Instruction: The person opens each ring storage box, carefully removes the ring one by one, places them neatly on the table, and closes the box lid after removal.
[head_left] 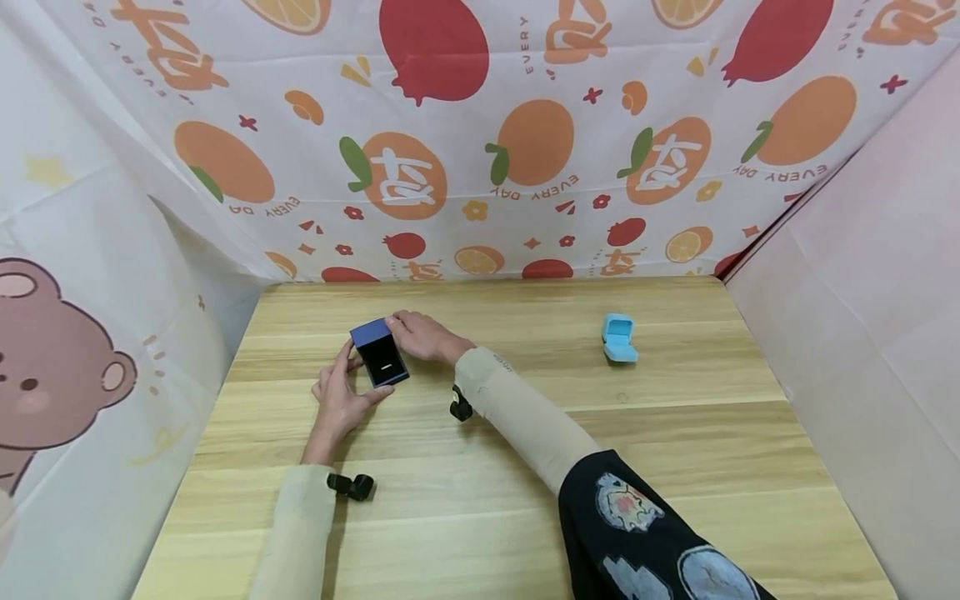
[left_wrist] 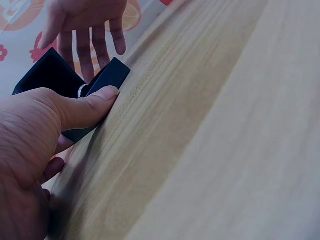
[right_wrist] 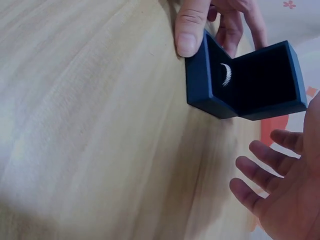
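Observation:
A dark blue ring box [head_left: 371, 333] stands on the left part of the table with its lid raised. Inside it, a silver ring [right_wrist: 227, 75] with a beaded band sits upright in the black lining. My left hand [head_left: 341, 408] grips the box's base, the thumb [left_wrist: 102, 96] along the front edge and the other fingers partly hidden behind. On the far right side of the box is my right hand [head_left: 426, 335], its thumb tip by the lid's corner in the head view. Its fingers [right_wrist: 255, 175] are spread and loosely bent, holding nothing.
A small light blue box [head_left: 618, 337], also with its lid up, sits at the back right of the wooden table [head_left: 480, 500]. Behind the table hangs a fruit-print cloth [head_left: 525, 225]; pale cloths flank both sides.

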